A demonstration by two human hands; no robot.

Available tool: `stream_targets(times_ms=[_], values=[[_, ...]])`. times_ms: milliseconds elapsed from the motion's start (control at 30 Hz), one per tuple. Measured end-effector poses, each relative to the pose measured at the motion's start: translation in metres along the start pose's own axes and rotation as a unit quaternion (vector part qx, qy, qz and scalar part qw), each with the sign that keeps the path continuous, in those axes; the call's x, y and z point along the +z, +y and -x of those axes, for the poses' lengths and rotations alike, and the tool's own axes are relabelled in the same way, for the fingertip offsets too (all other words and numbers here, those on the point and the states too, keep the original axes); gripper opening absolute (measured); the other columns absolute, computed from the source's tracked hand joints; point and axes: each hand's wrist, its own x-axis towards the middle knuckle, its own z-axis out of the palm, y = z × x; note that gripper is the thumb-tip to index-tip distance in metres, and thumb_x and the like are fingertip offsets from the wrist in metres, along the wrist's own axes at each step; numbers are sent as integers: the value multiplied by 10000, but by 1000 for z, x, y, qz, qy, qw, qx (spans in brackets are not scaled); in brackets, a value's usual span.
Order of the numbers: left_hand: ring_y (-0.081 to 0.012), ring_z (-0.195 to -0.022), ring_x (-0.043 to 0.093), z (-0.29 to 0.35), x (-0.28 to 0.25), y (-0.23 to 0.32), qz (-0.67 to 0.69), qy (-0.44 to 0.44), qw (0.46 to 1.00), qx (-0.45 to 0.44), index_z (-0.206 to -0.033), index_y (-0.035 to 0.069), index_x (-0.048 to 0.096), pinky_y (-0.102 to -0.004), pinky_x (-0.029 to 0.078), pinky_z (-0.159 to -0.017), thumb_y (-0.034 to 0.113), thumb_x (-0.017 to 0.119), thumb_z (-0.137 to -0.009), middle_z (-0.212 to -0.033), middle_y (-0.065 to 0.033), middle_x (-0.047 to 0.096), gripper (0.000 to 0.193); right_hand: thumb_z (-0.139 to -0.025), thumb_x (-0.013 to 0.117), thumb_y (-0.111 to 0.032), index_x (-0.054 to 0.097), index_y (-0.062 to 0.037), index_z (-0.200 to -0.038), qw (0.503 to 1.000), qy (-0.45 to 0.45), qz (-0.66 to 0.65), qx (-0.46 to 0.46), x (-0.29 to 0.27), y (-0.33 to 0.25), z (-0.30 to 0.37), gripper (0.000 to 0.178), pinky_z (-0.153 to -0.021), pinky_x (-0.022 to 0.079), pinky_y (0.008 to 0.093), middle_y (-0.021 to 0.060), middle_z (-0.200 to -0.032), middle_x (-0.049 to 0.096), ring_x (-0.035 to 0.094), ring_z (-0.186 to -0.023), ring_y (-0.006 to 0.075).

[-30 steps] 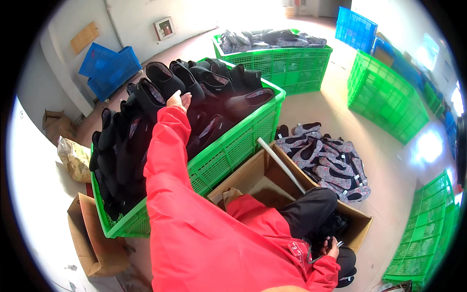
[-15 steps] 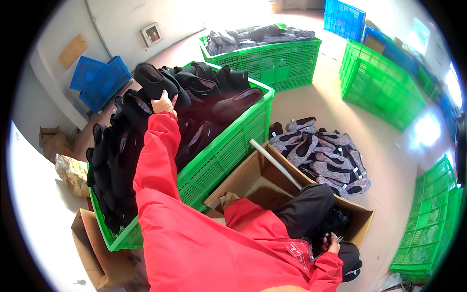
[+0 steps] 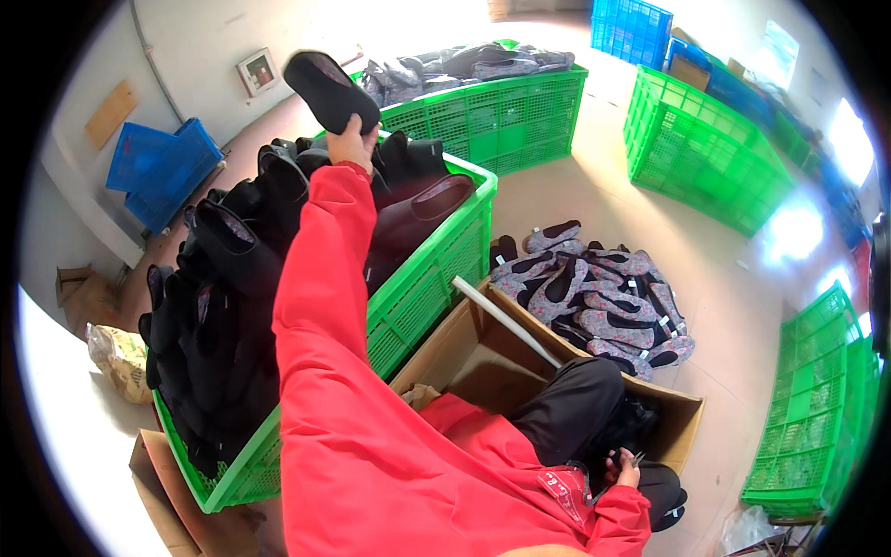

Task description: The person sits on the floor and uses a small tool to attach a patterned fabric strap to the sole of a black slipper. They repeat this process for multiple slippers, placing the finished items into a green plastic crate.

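Note:
Up above the near green crate (image 3: 432, 278), my left hand (image 3: 353, 148) grips a black slip-on shoe (image 3: 327, 93) by one end. Many more black shoes (image 3: 218, 237) are heaped in that crate, beneath my outstretched arm. My right hand (image 3: 626, 472) rests low by my leg, its fingers closed around small metal snips (image 3: 638, 458); only their tips show. Close to this hand stands an open cardboard box (image 3: 682, 422), partly covered by my black trousers.
A pale tube (image 3: 506, 317) lies across the box. On the floor beyond sits a pile of grey patterned slippers (image 3: 603, 306). A far green crate (image 3: 520, 121) holds similar grey ones. Other green crates (image 3: 705, 153) stand at right, blue crates (image 3: 162, 176) by the left wall.
My left hand has lifted the black shoe up and away from the heap. The view has shifted slightly. My right hand stays by my leg with the snips.

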Motion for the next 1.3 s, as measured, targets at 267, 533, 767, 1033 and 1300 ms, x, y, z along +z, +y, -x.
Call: stream_targets(times_ms=[267,533,767,1033,1300], values=[[-318,-1006,582,-68,-143,-170,-708,-159,688,-22,-1196,40,506,-502,558,-879,285,516,-982,-1144,-131,553,325,-988,488,-159,574,-147,-1205,1000,9,14,9,7,-1,-2,234,-444,402,257,66,-984,714,667,-692,140],[-332,-944,619,4,-79,-87,-109,103,954,-261,-1405,3,316,-447,607,-779,143,506,-972,-1120,-270,525,493,-984,497,-160,582,-141,-1193,999,-9,36,22,17,-1,-3,227,-447,394,253,62,-982,716,664,-690,139],[-389,-1308,447,81,-12,-11,-766,-101,513,375,-1384,173,517,-592,360,-1044,305,611,-920,-1445,-72,478,492,-987,489,-149,566,-132,-1197,998,-30,49,24,10,1,-9,225,-445,400,249,56,-969,716,668,-681,139],[-384,-1452,222,41,-63,-29,-892,-192,407,-28,-1483,333,373,-651,262,-1108,593,455,-935,-1593,10,264,612,-978,502,-142,565,-151,-1187,997,-44,62,20,11,6,-18,219,-441,420,260,50,-962,719,676,-687,143],[-366,-1416,292,91,-51,62,-899,-56,357,246,-1482,287,382,-644,256,-1076,545,559,-903,-1511,-75,393,658,-969,513,-155,575,-160,-1164,996,-36,77,15,5,11,-23,205,-450,429,264,62,-972,722,678,-687,148]])
